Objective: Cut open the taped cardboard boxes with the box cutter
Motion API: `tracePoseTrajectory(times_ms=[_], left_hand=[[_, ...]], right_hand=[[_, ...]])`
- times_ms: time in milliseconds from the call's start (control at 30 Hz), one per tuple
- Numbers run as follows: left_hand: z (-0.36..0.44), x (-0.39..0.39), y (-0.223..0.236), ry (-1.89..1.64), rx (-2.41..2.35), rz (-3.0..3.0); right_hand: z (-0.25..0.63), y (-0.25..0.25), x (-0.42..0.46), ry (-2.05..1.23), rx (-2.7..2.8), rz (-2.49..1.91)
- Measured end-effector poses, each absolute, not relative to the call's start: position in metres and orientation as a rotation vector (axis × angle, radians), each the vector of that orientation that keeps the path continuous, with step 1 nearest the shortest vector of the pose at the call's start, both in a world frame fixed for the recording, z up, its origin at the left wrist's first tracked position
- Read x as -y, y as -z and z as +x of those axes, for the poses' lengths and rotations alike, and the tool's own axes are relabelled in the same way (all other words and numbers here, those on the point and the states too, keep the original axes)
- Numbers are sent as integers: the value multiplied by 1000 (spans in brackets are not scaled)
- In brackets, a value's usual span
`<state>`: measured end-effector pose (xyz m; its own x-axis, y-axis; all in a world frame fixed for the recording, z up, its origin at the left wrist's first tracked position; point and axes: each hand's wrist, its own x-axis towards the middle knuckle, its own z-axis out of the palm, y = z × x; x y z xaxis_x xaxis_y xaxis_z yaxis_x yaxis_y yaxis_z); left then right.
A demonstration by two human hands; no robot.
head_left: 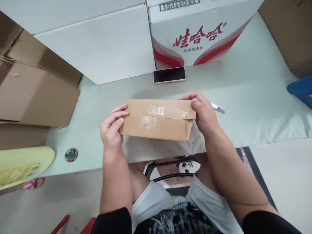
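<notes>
black sleeves (113, 222) nearest; left hand (112, 126) and right hand (204, 113) clamp taped carton (156, 126); phone (169, 75), white boxes (117, 48) beyond; cutter (216, 108) partly hidden

Small brown cardboard carton (162, 125) held in both bare hands, above the pale green cloth (246, 107). Left hand (112, 128) grips its left end, right hand (204, 113) its right end. Seam runs lengthwise along the visible face; clear tape pieces (149, 122) adhere there. White knife-like tool (217, 108) with metal tip lies just beyond right hand, partly hidden by it. Smartphone (169, 75), screen dark, lies at foot of Wahaha water carton (195, 40). Round multicoloured disc (71, 155) at left, near yellow-green package (25, 165).
</notes>
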<state>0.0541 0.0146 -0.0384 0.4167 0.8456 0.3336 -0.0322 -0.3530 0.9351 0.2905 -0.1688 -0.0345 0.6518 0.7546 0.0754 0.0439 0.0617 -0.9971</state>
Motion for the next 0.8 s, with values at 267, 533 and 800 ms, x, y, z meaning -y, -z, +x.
tracePoseTrajectory(times_ms=[267,533,800], left_hand=[[43,-39,58,-1206,-640,1618],[30,-65,75,-1291,-766,1481],[47,-43,57,-1208,-1047,1245]], right_hand=[[296,40,169,-589,806,-1426],[291,35,167,-884,731,-1479],[285,43,167,-932,742,-1245]])
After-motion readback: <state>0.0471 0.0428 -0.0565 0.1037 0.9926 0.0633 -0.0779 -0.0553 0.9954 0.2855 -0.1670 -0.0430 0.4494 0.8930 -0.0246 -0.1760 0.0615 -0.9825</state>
